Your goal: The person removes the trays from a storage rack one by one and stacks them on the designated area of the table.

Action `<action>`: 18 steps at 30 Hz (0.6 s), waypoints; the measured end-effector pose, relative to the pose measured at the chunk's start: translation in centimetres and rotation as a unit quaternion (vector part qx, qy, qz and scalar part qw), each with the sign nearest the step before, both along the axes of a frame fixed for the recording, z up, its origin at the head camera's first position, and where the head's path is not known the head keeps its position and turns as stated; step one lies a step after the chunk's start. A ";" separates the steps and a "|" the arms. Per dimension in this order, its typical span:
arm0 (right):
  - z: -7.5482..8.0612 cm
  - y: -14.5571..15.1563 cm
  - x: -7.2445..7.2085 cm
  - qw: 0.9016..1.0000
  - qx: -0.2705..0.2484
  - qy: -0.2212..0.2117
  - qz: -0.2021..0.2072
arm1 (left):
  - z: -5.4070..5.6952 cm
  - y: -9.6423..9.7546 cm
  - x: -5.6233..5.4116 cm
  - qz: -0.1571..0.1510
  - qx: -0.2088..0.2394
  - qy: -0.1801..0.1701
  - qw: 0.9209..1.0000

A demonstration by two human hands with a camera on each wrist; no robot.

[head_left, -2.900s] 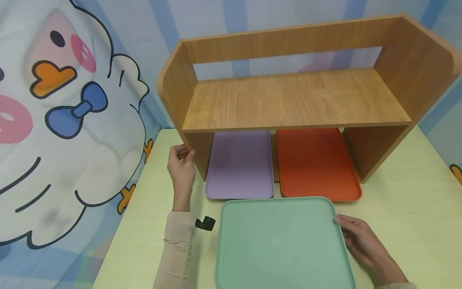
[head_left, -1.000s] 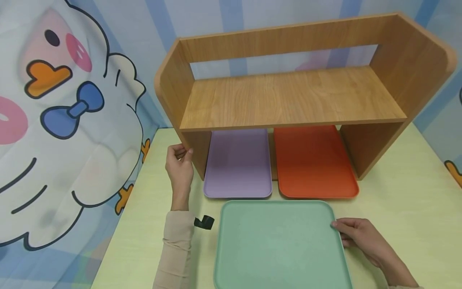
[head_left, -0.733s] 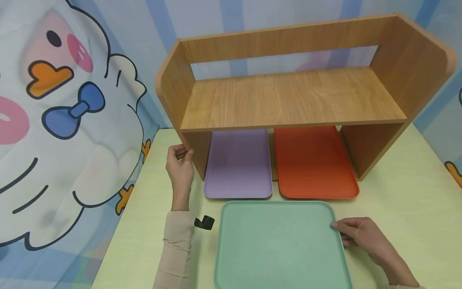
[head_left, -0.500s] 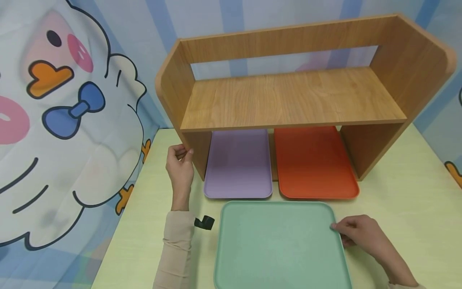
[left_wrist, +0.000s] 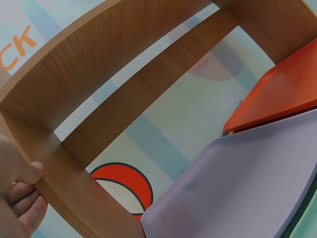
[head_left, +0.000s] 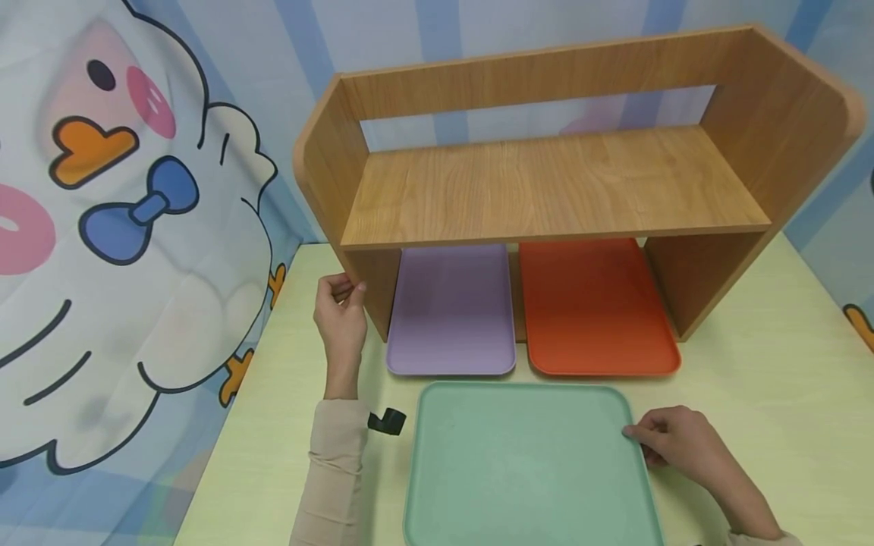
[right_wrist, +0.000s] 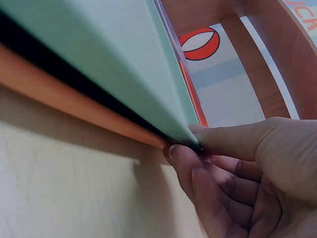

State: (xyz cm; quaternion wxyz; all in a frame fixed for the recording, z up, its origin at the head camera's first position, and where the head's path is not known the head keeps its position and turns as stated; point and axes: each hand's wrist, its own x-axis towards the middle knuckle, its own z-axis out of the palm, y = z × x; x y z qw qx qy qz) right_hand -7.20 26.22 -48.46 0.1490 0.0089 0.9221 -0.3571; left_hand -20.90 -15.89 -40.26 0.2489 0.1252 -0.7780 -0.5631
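Observation:
In the head view my left hand [head_left: 341, 326] pinches the front edge of the left side panel of a wooden shelf [head_left: 553, 186]. The left wrist view shows the thumb [left_wrist: 30, 172] on one face of that panel, fingers on the other. My right hand [head_left: 686, 444] pinches the right rim of a green tray [head_left: 526, 462], nearest me. In the right wrist view an orange edge [right_wrist: 89, 106] runs beneath the green one, a dark gap between them. A purple tray [head_left: 453, 311] and a red-orange tray [head_left: 599, 311] lie side by side under the shelf board, their front ends sticking out.
A pale yellow table [head_left: 771, 364] bears everything. Behind it hangs a blue striped cloth [head_left: 532, 23], with a large cartoon bird [head_left: 184, 303] on the left. A small black piece [head_left: 387, 421] shows beside my left cuff.
The green tray has shifted slightly toward me, widening the gap to the red-orange tray. My right hand has moved a little with it, its thumb now over the rim. My left hand keeps its place on the shelf.

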 end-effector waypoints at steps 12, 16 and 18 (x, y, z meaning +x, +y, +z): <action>-0.2 0.0 0.0 1.000 0.004 -0.006 -0.015 | 0.0 0.0 0.2 0.000 0.004 0.003 1.000; -0.2 0.0 0.0 1.000 0.004 -0.008 -0.016 | 0.1 0.0 0.2 0.000 0.003 0.002 1.000; -0.2 0.0 0.0 1.000 0.002 -0.011 -0.018 | 0.1 0.0 0.2 0.000 0.003 0.002 1.000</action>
